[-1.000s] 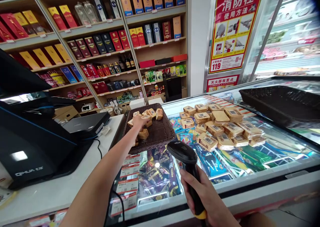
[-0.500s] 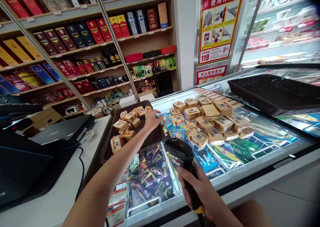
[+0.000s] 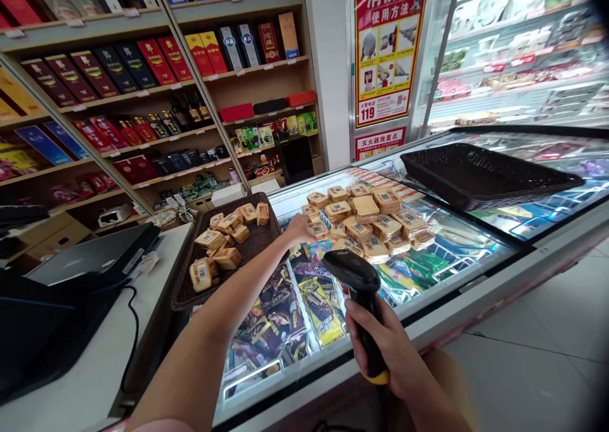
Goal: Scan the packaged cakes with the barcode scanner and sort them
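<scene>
On the freezer's glass top [image 3: 457, 229], wrapped packets [image 3: 365, 209] heaped; my left fingers [image 3: 307, 229] at their left edge, grip I can't tell; right fingers [image 3: 365, 318] round a scanner [image 3: 354, 270]. Loose stacking: a snag might topple some.

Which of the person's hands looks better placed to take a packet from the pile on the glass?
Probably the left hand: it is at the edge of the pile, while the right hand grips the scanner by its handle.
</scene>
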`<state>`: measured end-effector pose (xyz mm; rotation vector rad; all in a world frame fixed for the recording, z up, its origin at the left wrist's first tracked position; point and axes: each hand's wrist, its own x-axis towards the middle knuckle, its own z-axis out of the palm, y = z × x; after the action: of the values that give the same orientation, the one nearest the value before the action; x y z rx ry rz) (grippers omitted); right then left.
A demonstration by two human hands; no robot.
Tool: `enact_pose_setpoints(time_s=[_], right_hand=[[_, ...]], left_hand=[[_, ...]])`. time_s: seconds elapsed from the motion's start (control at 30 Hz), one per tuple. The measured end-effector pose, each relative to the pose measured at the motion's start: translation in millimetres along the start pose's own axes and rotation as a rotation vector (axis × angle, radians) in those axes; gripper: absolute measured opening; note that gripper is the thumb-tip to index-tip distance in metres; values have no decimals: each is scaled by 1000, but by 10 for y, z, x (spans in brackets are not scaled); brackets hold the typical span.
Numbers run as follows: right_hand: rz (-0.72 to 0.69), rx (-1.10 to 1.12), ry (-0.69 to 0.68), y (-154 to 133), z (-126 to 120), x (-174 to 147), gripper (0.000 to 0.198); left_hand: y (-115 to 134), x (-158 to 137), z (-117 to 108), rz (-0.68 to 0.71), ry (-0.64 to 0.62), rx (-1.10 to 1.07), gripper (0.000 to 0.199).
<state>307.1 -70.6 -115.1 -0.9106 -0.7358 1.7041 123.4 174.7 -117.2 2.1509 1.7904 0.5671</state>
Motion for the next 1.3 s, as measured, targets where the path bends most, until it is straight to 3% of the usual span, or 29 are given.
enact_pose_setpoints(time_s=[0.1,0.3,0.47,0.6,0.97,1.17,1.3], right_hand=[[-1,-3,-35,-20,49,-125,50],[7,-24,-157,17,290,-349,47],[15,-15,-249,154,481,-492,44],[11,2,-284,207,604,-622,43],[33,-69,-326,299,651,-723,45],[58,-68,-287,253,642,-698,47],[81,-63,-261,266,635,-629,48]], left_hand=[[34,-333,-264,20,16,37,60],[-74,-1224,-738,124,198,-10,54],[-307,-1855,-914,136,312,-16,55],[-454,-2152,-984,92,388,-37,55],[-376,-2369,-1016,-1,375,4,55],[-437,-2287,-919,33,316,-22,55],[-508,-2068,-910,-75,338,55,57]])
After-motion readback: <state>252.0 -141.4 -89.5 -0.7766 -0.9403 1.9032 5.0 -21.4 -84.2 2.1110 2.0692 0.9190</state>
